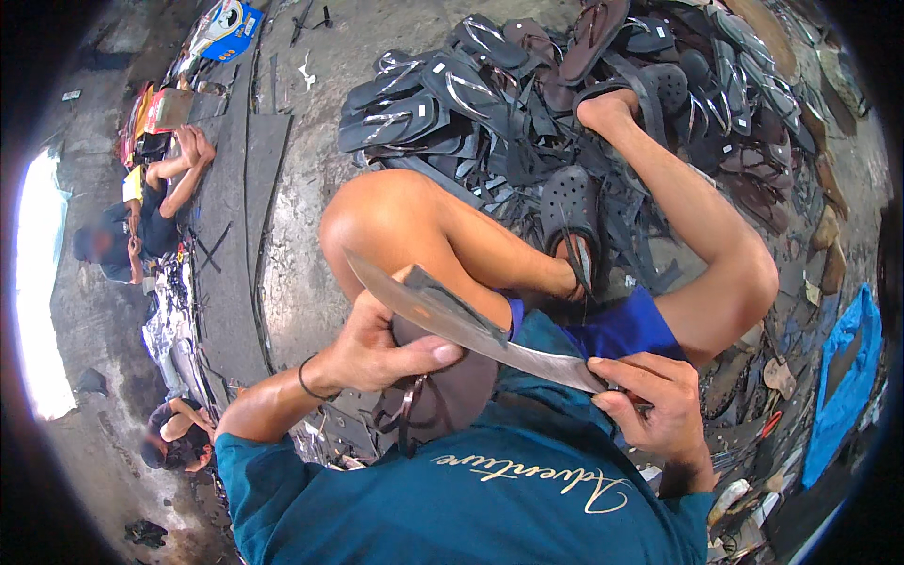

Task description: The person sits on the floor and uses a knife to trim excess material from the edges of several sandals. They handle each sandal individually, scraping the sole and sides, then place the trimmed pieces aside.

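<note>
A long curved knife (541, 364) lies across my lap, its pointed end out past my left hand. My right hand (654, 405) is closed on the knife's right end; the handle is mostly hidden by the fingers. My left hand (377, 353) grips a brown flip-flop (457, 395), thumb on top, fingers hidden underneath. The blade passes over the flip-flop's far end, close to my left fingers; whether it touches the sole I cannot tell. Along the blade's far side shows a thin dark piece (452, 299), like a strip of rubber.
A heap of black and brown flip-flops (471, 85) lies ahead on the floor, with scraps around my clogs (570, 202). Two people (155, 212) sit at the left near dark sheets (240, 198). A blue cloth-like sheet (838, 377) lies at the right.
</note>
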`<action>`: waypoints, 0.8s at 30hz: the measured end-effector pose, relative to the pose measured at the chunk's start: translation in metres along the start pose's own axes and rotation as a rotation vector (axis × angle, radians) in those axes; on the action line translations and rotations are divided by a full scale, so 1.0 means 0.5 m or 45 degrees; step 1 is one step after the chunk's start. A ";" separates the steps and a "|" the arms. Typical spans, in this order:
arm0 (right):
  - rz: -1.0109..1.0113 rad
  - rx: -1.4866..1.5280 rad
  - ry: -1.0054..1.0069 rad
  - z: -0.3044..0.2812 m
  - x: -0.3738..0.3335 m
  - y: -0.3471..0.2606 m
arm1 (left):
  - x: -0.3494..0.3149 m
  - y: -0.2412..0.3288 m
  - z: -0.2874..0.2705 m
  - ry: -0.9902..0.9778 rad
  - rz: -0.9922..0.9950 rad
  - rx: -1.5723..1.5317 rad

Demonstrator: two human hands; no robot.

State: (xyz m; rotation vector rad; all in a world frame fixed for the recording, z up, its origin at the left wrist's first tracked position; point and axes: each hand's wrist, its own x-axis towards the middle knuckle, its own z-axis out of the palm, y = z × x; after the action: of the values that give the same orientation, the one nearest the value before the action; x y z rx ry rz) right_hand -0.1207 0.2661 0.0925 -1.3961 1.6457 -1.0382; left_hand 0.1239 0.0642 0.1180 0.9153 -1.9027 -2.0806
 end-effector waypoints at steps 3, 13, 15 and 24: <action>0.000 0.005 -0.040 -0.002 0.021 -0.021 | 0.004 0.001 0.013 -0.044 0.033 -0.010; -0.058 0.290 -0.116 0.021 0.090 -0.040 | 0.017 0.017 0.048 -0.236 0.033 0.006; -0.069 0.385 -0.159 0.025 0.107 -0.031 | 0.021 0.031 0.042 -0.273 0.015 0.199; -0.128 1.349 -0.054 0.097 0.149 0.036 | 0.026 0.223 -0.011 -0.066 0.405 1.127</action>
State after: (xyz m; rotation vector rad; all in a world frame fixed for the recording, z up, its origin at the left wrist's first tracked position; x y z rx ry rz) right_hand -0.0946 0.1879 0.0542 -0.7525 0.7329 -1.5822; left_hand 0.0865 0.0342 0.2198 0.6029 -2.8119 -1.0563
